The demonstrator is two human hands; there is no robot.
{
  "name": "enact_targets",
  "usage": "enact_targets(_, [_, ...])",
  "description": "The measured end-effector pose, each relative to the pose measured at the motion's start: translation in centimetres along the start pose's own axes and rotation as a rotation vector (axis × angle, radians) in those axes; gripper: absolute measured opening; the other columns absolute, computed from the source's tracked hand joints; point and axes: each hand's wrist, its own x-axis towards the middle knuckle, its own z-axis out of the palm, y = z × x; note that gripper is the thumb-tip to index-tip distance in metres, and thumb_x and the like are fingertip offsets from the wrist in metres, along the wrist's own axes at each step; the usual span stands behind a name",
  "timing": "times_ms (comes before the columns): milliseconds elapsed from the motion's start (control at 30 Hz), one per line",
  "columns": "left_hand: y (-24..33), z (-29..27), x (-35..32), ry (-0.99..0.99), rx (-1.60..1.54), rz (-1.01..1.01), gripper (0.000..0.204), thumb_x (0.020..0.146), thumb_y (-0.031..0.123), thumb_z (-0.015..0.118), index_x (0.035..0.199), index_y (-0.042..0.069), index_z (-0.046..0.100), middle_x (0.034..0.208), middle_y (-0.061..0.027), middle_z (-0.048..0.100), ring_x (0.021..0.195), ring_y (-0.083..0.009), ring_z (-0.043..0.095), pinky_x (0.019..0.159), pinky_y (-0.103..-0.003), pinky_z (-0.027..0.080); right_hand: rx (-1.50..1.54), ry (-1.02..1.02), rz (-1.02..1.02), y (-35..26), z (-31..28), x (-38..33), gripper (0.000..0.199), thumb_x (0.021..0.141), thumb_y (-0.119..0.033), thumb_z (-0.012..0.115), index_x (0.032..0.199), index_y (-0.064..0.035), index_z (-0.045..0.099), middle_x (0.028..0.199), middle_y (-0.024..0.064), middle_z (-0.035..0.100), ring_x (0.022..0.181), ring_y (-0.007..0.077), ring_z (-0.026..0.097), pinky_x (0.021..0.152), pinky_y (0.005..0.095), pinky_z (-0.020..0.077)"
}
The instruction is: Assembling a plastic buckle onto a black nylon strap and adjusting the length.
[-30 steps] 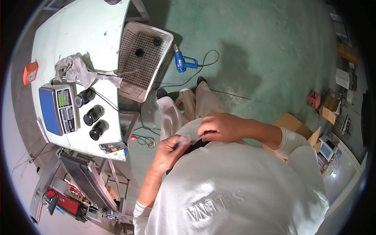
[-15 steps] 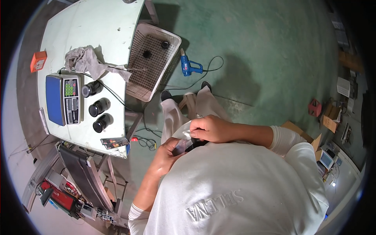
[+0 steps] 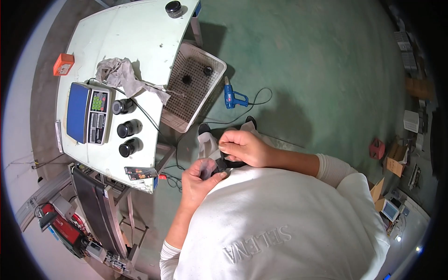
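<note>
In front of my shirt, my left hand [image 3: 198, 181] is closed round a small clear-and-black jar [image 3: 208, 169], its see-through side between thumb and fingers. A black part [image 3: 225, 163] of it or beside it points toward my right hand and is partly hidden. My right hand [image 3: 245, 147] is just above and to the right, fingers curled together in a pinch; what they hold is hidden. Three black-lidded jars [image 3: 128, 129] stand on the white table at left, beside a scale [image 3: 88, 113] with a blue plate.
A grey cloth [image 3: 119, 75], an orange box [image 3: 63, 64], flat printed strips [image 3: 141, 173] and another lidded jar [image 3: 174, 9] are on the table [image 3: 140, 35]. A perforated crate [image 3: 217, 65] stands beside it. A blue heat gun [image 3: 232, 96] with its cord lies on the green floor. A conveyor [image 3: 95, 205] is at lower left.
My right hand has lifted slightly and drawn away from my left, showing more of the clear-and-black jar. The view has shifted, bringing another jar at the table's far end into sight.
</note>
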Motion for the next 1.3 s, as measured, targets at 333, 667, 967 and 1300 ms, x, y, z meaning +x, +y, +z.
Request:
enact_targets(333, [6.1, 0.2, -2.4, 0.152, 0.03, 0.139, 0.027, 0.062, 0.005, 0.072, 0.081, -0.002, 0.054, 0.069, 0.0033, 0.05, 0.061, -0.0026, 0.04, 0.054, -0.015, 0.033, 0.026, -0.085, -0.163, -5.9, 3.8, 0.1, 0.011, 0.086, -0.017, 0.05, 0.082, -0.0065, 0.052, 0.068, -0.0064, 0.044, 0.059, 0.0011, 0.038, 0.05, 0.016, 0.0317])
enact_targets(667, [3.9, 0.7, -1.4, 0.182, 0.033, 0.236, 0.04, 0.066, 0.01, 0.072, 0.098, -0.005, 0.054, 0.077, 0.0011, 0.054, 0.067, -0.0045, 0.045, 0.064, -0.019, 0.04, 0.158, -0.066, -0.103, -5.4, 3.0, 1.1, 0.013, 0.084, -0.016, 0.05, 0.081, -0.0033, 0.052, 0.062, -0.001, 0.046, 0.05, 0.0037, 0.039, 0.043, 0.0164, 0.0308])
enact_targets(967, [5.4, 3.6, 2.5, 0.071, -0.002, 0.345, 0.029, 0.068, 0.007, 0.07, 0.092, -0.003, 0.058, 0.07, 0.005, 0.051, 0.059, -0.0014, 0.039, 0.053, -0.014, 0.033, 0.177, 0.128, -0.2, -5.0, -2.5, -1.3, 0.015, 0.084, -0.019, 0.05, 0.081, -0.0047, 0.052, 0.063, -0.0011, 0.047, 0.051, 0.0034, 0.039, 0.044, 0.0167, 0.0308])
enact_targets(1300, [2.6, 5.1, 3.5, -0.014, -0.198, 0.248, 0.036, 0.068, 0.008, 0.07, 0.099, -0.003, 0.055, 0.076, 0.0031, 0.052, 0.064, -0.002, 0.041, 0.057, -0.015, 0.033, 0.393, 0.22, -0.252, -3.6, -1.3, -1.9, 0.014, 0.086, -0.018, 0.049, 0.079, -0.0056, 0.049, 0.062, -0.0019, 0.044, 0.052, 0.0035, 0.038, 0.046, 0.0166, 0.0321])
